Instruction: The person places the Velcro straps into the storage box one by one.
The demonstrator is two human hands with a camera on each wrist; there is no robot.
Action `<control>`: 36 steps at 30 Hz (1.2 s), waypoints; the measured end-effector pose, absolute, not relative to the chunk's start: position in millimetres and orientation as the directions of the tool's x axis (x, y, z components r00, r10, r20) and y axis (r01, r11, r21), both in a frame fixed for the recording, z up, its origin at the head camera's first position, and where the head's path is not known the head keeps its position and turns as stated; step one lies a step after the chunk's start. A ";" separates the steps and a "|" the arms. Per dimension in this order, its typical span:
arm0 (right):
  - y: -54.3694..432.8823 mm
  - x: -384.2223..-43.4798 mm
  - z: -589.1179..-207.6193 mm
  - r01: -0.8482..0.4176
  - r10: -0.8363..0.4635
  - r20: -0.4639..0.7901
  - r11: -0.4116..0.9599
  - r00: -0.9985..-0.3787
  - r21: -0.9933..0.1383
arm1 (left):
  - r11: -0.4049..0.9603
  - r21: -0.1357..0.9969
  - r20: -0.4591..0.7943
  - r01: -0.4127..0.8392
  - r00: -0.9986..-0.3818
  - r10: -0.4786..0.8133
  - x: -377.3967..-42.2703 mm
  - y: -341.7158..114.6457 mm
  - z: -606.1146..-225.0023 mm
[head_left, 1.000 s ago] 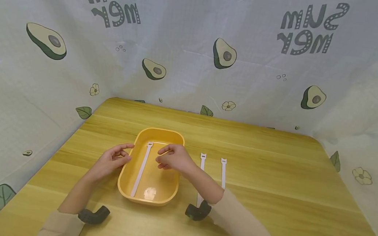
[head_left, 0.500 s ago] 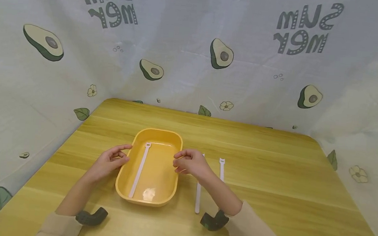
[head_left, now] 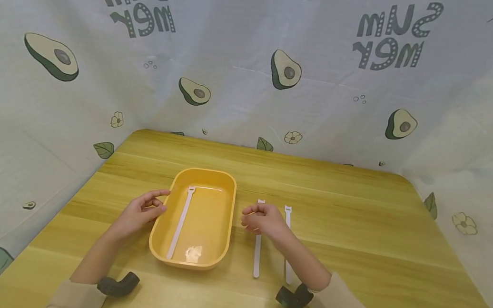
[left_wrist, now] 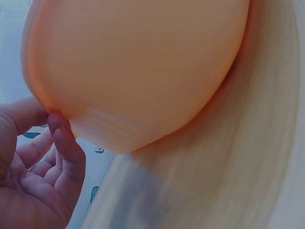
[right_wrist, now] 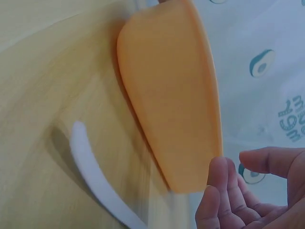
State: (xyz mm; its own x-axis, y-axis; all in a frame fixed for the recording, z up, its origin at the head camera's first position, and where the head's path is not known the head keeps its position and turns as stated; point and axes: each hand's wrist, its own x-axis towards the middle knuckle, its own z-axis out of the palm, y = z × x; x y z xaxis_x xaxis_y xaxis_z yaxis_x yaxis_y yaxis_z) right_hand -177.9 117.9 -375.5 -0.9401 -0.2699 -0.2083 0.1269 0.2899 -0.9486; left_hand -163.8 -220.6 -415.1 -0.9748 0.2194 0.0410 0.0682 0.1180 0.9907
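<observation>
My left hand rests its fingertips against the left side of a yellow plastic tray; the left wrist view shows the thumb and a finger right at the tray's rim. Inside the tray, one white slotted-head cable strap lies lengthwise. My right hand hovers just right of the tray with loosely bent fingers and holds nothing. It overlaps the upper part of a second white cable strap, which lies on the table. A third cable strap lies farther right, partly hidden by my right forearm.
The wooden table is bordered at the back and sides by a white curtain printed with avocados. A black curved piece sits at my left wrist, and a similar black piece at my right.
My right hand has moved from over the tray's inside, across its right rim, to above the nearer loose strap. The left hand stays at the tray's left side.
</observation>
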 end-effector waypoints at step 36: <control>187.9 -170.6 -402.7 0.199 -0.050 -0.236 0.385 -0.970 -0.901 | 0.107 0.993 0.029 0.054 -0.975 0.222 -167.1 -221.5 -419.2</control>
